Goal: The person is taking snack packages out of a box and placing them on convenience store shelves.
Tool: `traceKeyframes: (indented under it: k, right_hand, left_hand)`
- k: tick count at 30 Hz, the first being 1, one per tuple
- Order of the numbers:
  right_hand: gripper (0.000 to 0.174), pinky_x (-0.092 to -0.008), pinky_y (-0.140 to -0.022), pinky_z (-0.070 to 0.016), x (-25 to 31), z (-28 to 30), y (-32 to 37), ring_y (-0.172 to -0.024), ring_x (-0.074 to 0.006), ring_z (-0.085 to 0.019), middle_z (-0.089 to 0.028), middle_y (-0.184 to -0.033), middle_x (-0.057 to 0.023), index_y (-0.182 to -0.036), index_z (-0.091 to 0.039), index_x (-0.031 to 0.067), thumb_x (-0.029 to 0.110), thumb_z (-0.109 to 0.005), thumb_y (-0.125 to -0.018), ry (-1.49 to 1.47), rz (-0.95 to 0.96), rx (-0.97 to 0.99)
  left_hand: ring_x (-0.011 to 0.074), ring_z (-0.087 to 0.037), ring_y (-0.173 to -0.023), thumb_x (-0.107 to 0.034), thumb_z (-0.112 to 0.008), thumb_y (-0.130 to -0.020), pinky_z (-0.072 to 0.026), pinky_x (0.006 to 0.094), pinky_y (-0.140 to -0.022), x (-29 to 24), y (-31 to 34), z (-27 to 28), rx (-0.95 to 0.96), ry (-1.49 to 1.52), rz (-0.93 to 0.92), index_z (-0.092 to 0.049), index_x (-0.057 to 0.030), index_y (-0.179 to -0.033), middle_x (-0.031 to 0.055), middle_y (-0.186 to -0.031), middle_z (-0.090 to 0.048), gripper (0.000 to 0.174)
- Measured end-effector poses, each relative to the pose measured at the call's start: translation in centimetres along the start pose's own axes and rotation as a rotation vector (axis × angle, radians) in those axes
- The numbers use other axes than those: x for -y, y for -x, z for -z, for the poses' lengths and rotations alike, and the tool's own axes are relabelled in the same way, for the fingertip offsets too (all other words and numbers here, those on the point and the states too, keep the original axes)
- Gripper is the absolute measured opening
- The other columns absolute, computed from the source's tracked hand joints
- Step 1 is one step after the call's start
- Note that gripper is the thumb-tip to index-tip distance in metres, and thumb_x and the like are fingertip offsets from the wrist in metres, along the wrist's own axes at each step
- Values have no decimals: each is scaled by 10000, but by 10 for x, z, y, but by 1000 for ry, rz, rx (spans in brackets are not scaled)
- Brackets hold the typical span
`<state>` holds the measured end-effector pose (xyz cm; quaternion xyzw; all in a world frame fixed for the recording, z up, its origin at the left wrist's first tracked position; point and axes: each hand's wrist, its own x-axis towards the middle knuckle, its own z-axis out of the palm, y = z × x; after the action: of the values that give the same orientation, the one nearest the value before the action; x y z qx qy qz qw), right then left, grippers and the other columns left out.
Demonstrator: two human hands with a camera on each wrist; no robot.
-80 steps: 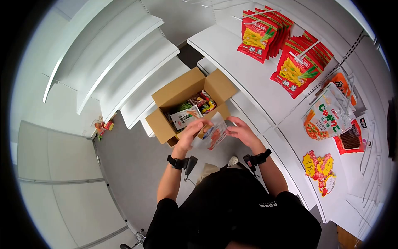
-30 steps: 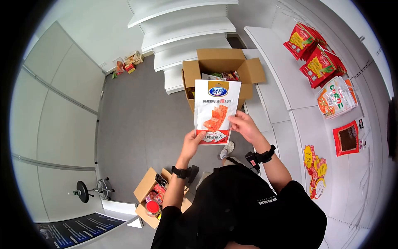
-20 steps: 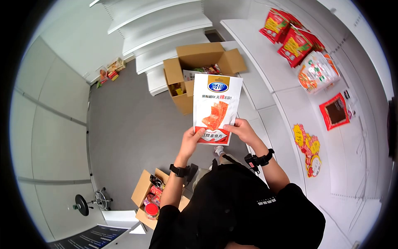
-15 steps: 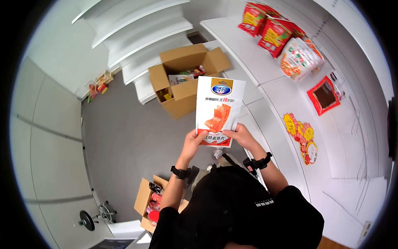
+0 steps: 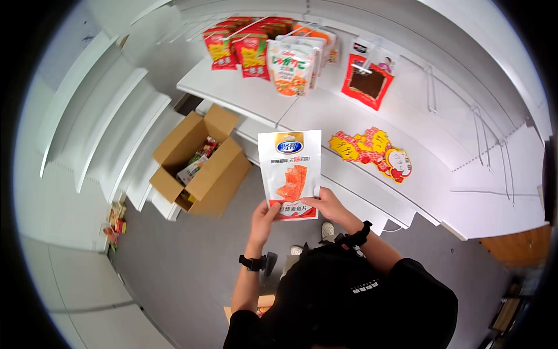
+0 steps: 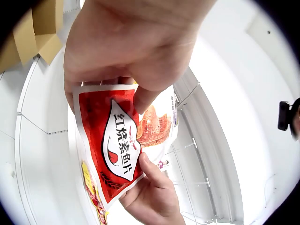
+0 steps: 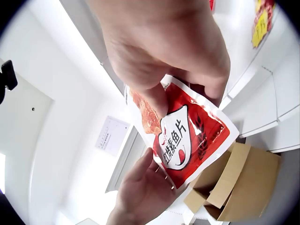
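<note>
Left hand (image 5: 263, 222) and right hand (image 5: 328, 207) pinch the lower end of a white packet (image 5: 289, 160), thumbs on its face, before the shelf's (image 5: 232, 94) front edge, apparently for checking; hanging it would require freeing one hand.

Packet (image 5: 290, 171): smooth plastic film, glossy. Box (image 5: 228, 185), left: matt cardboard. Far shelf (image 5: 238, 94): smooth, painted-looking finish; base material indeterminable. Floor (image 5: 192, 250): smooth, low sheen. Shirt (image 5: 360, 311), near: matt cloth.
</note>
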<state>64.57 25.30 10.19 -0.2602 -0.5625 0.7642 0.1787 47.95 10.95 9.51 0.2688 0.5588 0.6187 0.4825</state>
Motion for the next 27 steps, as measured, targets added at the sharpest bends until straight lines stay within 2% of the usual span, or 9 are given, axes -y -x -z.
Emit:
traceKeyframes:
  k: [1, 2, 7, 12, 18, 23, 27]
  right_hand:
    - [294, -270, -810, -495, 3, 13, 0, -912, -133, -616, -647, -1045, -94, -1124, -568, -40, 107, -610, -872, 14, 31, -46]
    - [285, -266, -799, -497, 8, 26, 2, -899, -127, -617, -652, -1031, -93, -1111, -576, -41, 105, -613, -870, 32, 58, -89]
    - [258, -262, -772, -491, 42, 85, -7, -869, -107, -612, -662, -1008, -67, -1091, -591, -31, 97, -614, -868, 66, 287, -326]
    - [269, -254, -743, -483, 74, 118, -15, -838, -103, -616, -671, -972, -71, -1067, -605, -32, 136, -634, -859, 208, 341, -446]
    - [257, -261, -707, -487, 79, 137, -29, -792, -112, -627, -687, -890, -79, -1011, -633, -38, 161, -644, -849, 290, 340, -446]
    - [261, -268, -684, -490, 90, 140, -29, -771, -123, -638, -692, -893, -108, -1002, -631, -49, 162, -639, -848, 284, 355, -420]
    - [270, -270, -682, -488, 88, 146, -32, -769, -127, -639, -691, -892, -111, -1006, -626, -53, 165, -635, -847, 310, 331, -419]
  left_hand:
    - [111, -581, -996, -164, -531, -939, -447, 276, -878, 1, -8, -7, 23, -21, -32, -573, -7, -1138, 46, -1062, -635, 257]
    - [129, -528, -1105, -164, -525, -935, -411, 295, -931, 2, -14, -14, 23, -17, -42, -522, -20, -1218, 56, -1160, -590, 317]
    - [166, -495, -1178, -163, -525, -930, -405, 310, -950, 5, -33, -35, -2, -29, -55, -469, -31, -1277, 84, -1251, -540, 375]
    - [181, -489, -1195, -169, -526, -929, -401, 323, -961, -4, -42, -52, -4, -19, -48, -473, -38, -1275, 91, -1269, -533, 374]
    - [187, -504, -1169, -179, -519, -934, -407, 338, -956, -9, -55, -68, -8, -32, -64, -480, -39, -1265, 93, -1257, -543, 361]
    - [188, -509, -1161, -183, -512, -939, -410, 340, -954, -8, -62, -82, -39, -39, -48, -486, -38, -1258, 91, -1253, -546, 352]
    - [173, -522, -1131, -170, -534, -925, -416, 310, -928, -7, -65, -89, -70, -12, -50, -498, -17, -1247, 79, -1218, -567, 358]
